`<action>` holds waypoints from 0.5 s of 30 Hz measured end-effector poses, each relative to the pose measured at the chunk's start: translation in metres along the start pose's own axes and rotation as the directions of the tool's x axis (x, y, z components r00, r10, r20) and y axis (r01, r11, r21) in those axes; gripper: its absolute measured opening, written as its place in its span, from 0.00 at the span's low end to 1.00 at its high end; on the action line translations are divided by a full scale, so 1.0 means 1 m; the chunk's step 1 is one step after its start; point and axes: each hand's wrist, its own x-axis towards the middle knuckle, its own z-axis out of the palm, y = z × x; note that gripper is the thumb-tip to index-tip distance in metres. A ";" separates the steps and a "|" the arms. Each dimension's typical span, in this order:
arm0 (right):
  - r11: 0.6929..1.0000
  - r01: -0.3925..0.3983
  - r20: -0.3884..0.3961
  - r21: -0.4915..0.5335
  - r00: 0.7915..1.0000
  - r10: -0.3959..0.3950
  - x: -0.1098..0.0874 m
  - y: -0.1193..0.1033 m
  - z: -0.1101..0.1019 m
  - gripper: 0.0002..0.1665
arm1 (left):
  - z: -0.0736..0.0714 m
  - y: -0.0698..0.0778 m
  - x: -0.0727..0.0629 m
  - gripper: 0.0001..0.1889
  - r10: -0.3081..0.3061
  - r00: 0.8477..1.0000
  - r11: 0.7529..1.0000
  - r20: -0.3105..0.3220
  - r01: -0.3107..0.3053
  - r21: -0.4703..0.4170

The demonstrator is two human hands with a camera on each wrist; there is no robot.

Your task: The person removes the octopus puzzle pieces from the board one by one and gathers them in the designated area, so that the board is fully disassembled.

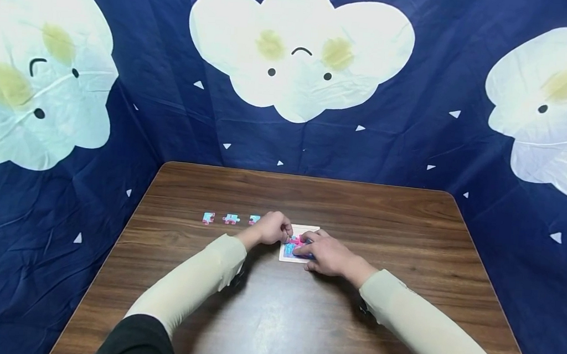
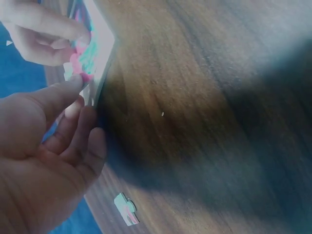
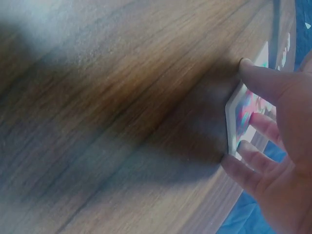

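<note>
A small jigsaw puzzle in a white-rimmed tray [image 1: 304,227] lies on the table, with pink and blue pieces inside. At the tray's left side my left hand [image 1: 273,228] pinches a pink and teal puzzle piece [image 2: 87,76] between thumb and fingers; the piece is partly hidden. From the right, my right hand [image 1: 329,254] rests over the tray. Its fingers [image 3: 246,151] are spread, touching the puzzle and the tray's edge, and its thumb lies near the rim in the right wrist view. Much of the picture is covered by the hands.
Left of the tray, loose puzzle pieces lie in a row: one at the far left [image 1: 208,218], one in the middle [image 1: 231,219] and one beside the left wrist [image 1: 254,219]. The brown wooden table [image 1: 380,212] meets a blue cloth backdrop [image 1: 286,144] with printed clouds.
</note>
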 end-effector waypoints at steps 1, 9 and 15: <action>1.000 0.000 0.005 -0.001 1.000 0.000 0.000 0.000 -0.001 0.27 | -0.001 0.000 0.000 0.05 0.004 1.000 1.000 0.001 -0.004 -0.008; 1.000 0.020 0.019 -0.011 1.000 -0.020 -0.004 0.002 -0.003 0.28 | -0.002 0.000 -0.001 0.04 -0.009 1.000 0.999 0.010 0.010 -0.050; 0.999 0.035 0.024 0.010 0.999 -0.035 -0.005 0.002 -0.003 0.28 | -0.004 0.001 -0.004 0.05 -0.020 1.000 0.993 0.008 0.020 -0.118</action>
